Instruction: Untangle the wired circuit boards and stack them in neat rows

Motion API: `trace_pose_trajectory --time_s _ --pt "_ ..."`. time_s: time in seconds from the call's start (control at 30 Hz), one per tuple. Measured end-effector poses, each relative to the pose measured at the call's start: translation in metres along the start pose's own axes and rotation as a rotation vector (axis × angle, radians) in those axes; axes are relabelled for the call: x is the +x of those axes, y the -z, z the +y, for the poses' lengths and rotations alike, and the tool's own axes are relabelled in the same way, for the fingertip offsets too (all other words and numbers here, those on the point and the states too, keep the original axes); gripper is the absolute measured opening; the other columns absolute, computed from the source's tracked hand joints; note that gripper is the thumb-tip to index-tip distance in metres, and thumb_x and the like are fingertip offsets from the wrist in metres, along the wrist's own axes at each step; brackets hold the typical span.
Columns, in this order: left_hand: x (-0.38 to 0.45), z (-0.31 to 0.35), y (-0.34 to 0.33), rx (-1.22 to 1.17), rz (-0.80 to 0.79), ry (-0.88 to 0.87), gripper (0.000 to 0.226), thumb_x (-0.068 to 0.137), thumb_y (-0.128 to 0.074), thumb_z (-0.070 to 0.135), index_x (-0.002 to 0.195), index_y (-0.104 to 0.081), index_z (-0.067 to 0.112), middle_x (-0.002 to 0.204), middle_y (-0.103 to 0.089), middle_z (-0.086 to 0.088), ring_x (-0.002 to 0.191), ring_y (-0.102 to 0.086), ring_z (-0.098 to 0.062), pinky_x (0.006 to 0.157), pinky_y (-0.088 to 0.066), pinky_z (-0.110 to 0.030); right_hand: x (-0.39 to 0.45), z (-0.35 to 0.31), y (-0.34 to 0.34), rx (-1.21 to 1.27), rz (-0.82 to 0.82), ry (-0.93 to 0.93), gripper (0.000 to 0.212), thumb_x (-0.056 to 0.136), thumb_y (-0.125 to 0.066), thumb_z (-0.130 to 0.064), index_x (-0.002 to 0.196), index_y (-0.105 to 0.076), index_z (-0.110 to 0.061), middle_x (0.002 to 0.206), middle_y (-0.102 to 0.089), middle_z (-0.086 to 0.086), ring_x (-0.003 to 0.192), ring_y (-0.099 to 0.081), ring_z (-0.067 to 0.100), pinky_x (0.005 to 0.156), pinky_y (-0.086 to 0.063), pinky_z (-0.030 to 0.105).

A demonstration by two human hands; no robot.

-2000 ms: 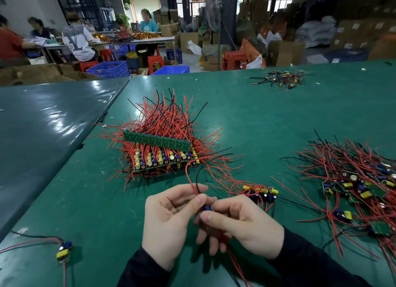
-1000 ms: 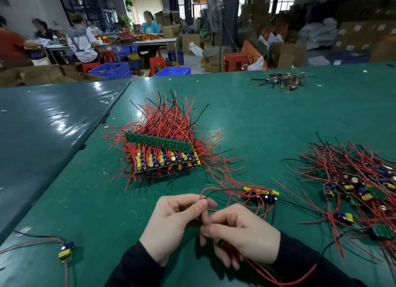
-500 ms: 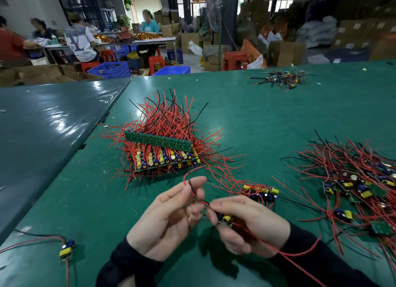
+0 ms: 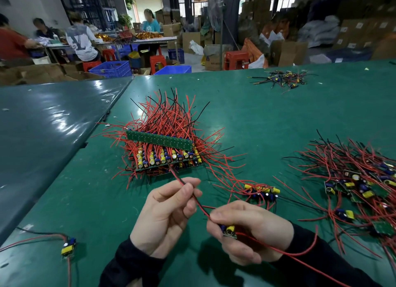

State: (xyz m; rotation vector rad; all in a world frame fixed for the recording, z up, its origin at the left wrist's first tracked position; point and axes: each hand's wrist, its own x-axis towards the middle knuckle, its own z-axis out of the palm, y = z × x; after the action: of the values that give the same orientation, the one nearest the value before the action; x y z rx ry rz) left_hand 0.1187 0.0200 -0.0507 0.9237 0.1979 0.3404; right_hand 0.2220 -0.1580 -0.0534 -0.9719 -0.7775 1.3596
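My right hand (image 4: 250,229) grips a small circuit board (image 4: 228,231) with a yellow part and a blue part. Its red and black wires (image 4: 199,203) run up and left from the board. My left hand (image 4: 167,211) pinches those wires between thumb and forefinger, holding them straight. Another red wire trails from the board to the right over my sleeve. Behind my hands stands the neat stack of boards (image 4: 165,154), wires bristling up and outward. A short row of boards (image 4: 261,191) lies just right of my left hand.
A tangled pile of wired boards (image 4: 360,186) covers the right of the green table (image 4: 267,119). One loose board (image 4: 68,247) lies at the near left. A small wire heap (image 4: 282,79) sits far back. A darker table (image 4: 42,132) adjoins on the left. People work at distant tables.
My hands have drawn apart: the left slid up along the wires and pulled them straight, while the right holds the board lower and further right.
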Motion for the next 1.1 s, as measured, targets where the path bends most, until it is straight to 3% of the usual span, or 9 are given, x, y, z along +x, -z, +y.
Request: trace_pose_trajectory --time_s 0.1,0.23,0.4,0.53,0.73,0.8,0.87,1.03,1.1 --pt "0.002 -0.002 -0.001 0.202 0.043 -0.125 0.013 0.059 -0.075 0.013 0.070 -0.077 0.006 0.053 -0.061 -0.011 0.045 -0.055 -0.008 0.043 -0.044 -0.014 0.029 0.004 -0.022 -0.121 0.069 -0.083 0.026 0.089 -0.047 -0.029 0.069 -0.059 -0.017 0.037 -0.047 -0.003 0.026 -0.036 0.006 0.034 -0.023 0.018" --pt "0.004 -0.006 -0.001 0.430 0.089 -0.286 0.012 0.068 -0.066 0.007 0.075 -0.075 0.003 0.054 -0.060 -0.015 0.045 -0.055 -0.013 0.042 -0.042 -0.018 0.028 0.001 -0.017 -0.233 0.144 -0.048 0.026 0.089 -0.046 -0.029 0.070 -0.057 -0.015 0.037 -0.049 -0.003 0.026 -0.037 0.006 0.032 -0.026 0.016" --pt "0.004 -0.004 -0.001 0.334 0.120 -0.242 0.017 0.065 -0.067 0.007 0.079 -0.076 0.003 0.055 -0.060 -0.012 0.046 -0.055 -0.013 0.044 -0.044 -0.017 0.028 0.001 -0.018 -0.229 0.128 -0.042 0.026 0.089 -0.046 -0.029 0.070 -0.057 -0.016 0.038 -0.050 -0.003 0.027 -0.038 0.006 0.032 -0.027 0.016" --pt "0.004 -0.011 -0.001 0.450 0.232 -0.266 0.013 0.074 -0.065 -0.009 0.074 -0.074 0.000 0.053 -0.056 -0.015 0.042 -0.052 -0.015 0.042 -0.043 -0.018 0.032 0.004 -0.019 -0.298 0.195 -0.065 0.027 0.093 -0.049 -0.027 0.069 -0.056 -0.015 0.037 -0.049 -0.003 0.026 -0.037 0.006 0.031 -0.027 0.015" --pt "0.007 0.007 0.002 0.073 0.173 0.088 0.020 0.056 -0.074 0.005 0.075 -0.078 0.008 0.060 -0.063 -0.005 0.040 -0.050 -0.003 0.038 -0.041 -0.010 0.028 0.002 -0.021 -0.219 0.092 -0.122 0.026 0.090 -0.046 -0.027 0.069 -0.057 -0.016 0.039 -0.051 -0.004 0.027 -0.039 0.005 0.029 -0.028 0.014" --pt "0.005 0.013 0.006 -0.094 0.080 0.188 0.043 0.036 -0.092 0.006 0.076 -0.077 0.008 0.061 -0.060 -0.004 0.039 -0.048 -0.002 0.037 -0.041 -0.008 0.027 0.001 -0.021 -0.109 0.015 -0.120 0.026 0.090 -0.045 -0.024 0.069 -0.057 -0.015 0.038 -0.050 -0.004 0.027 -0.039 0.004 0.030 -0.026 0.015" --pt "0.001 0.015 0.007 -0.229 -0.003 0.200 0.057 0.021 -0.097 0.006 0.074 -0.076 0.006 0.061 -0.057 -0.004 0.037 -0.045 -0.002 0.035 -0.039 -0.008 0.025 0.000 -0.021 -0.006 -0.067 -0.109 0.025 0.090 -0.046 -0.023 0.069 -0.057 -0.015 0.038 -0.049 -0.004 0.027 -0.039 0.004 0.033 -0.027 0.015" --pt "0.002 0.012 0.003 -0.195 0.077 0.091 0.051 0.018 -0.098 0.013 0.063 -0.073 0.014 0.058 -0.061 -0.004 0.036 -0.049 -0.004 0.036 -0.041 -0.009 0.025 0.000 -0.022 0.033 -0.073 -0.099 0.026 0.091 -0.043 -0.022 0.070 -0.057 -0.015 0.037 -0.048 -0.004 0.027 -0.037 0.004 0.035 -0.030 0.013" --pt "0.005 0.008 0.003 -0.083 0.176 0.079 0.026 0.044 -0.093 0.010 0.058 -0.072 0.016 0.057 -0.063 -0.004 0.037 -0.051 -0.004 0.036 -0.040 -0.009 0.026 0.000 -0.023 -0.060 -0.013 -0.097 0.027 0.091 -0.043 -0.023 0.069 -0.057 -0.016 0.038 -0.050 -0.005 0.026 -0.038 0.004 0.032 -0.027 0.014"
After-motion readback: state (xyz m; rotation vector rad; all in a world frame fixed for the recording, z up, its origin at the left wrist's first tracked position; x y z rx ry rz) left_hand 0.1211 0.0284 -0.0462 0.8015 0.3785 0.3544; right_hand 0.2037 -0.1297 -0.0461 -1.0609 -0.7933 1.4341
